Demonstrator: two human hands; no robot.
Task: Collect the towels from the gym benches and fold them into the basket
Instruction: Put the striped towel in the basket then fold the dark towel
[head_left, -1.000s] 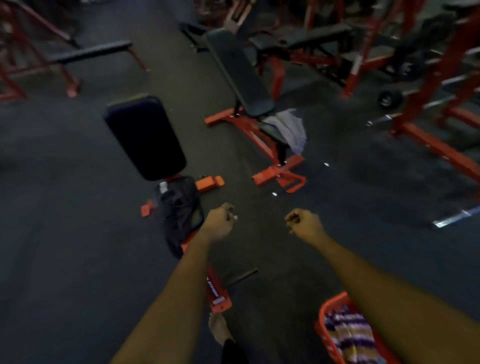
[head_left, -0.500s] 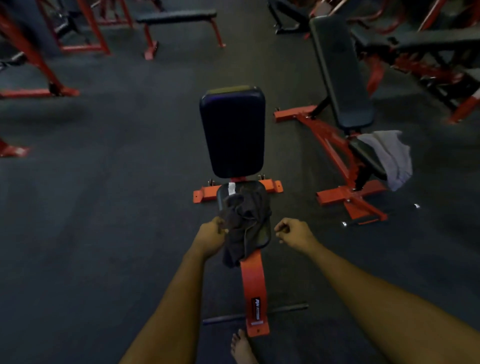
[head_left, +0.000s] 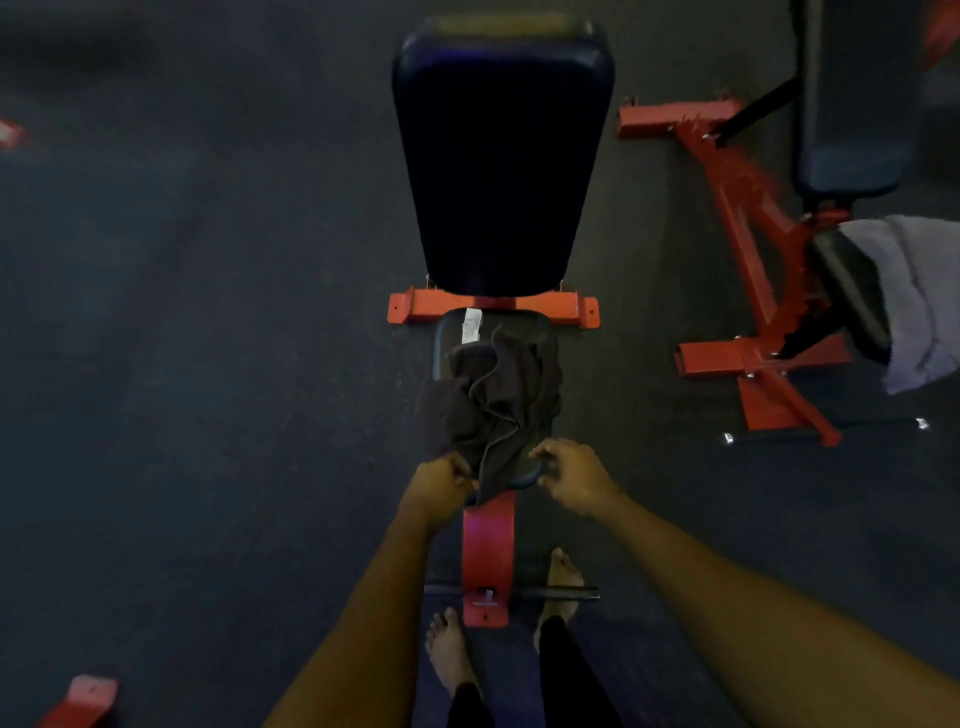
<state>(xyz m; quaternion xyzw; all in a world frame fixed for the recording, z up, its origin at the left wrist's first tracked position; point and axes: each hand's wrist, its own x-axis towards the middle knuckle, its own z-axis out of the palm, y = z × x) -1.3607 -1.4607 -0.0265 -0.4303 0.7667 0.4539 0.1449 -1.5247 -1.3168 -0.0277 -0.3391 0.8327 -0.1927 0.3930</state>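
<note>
Left hand (head_left: 441, 480) pinches the crumpled dark towel (head_left: 498, 395) lying lengthwise along the seat (head_left: 448, 340); right hand (head_left: 571, 480) curled, grip unclear.

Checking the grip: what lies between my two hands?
Head view: the dark towel draped over the bench seat's edge, between left hand and right hand.

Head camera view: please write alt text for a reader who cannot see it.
A person's left hand grips a dark towel on a red-framed gym bench; the right hand is beside it. A grey towel drapes another bench.
</note>
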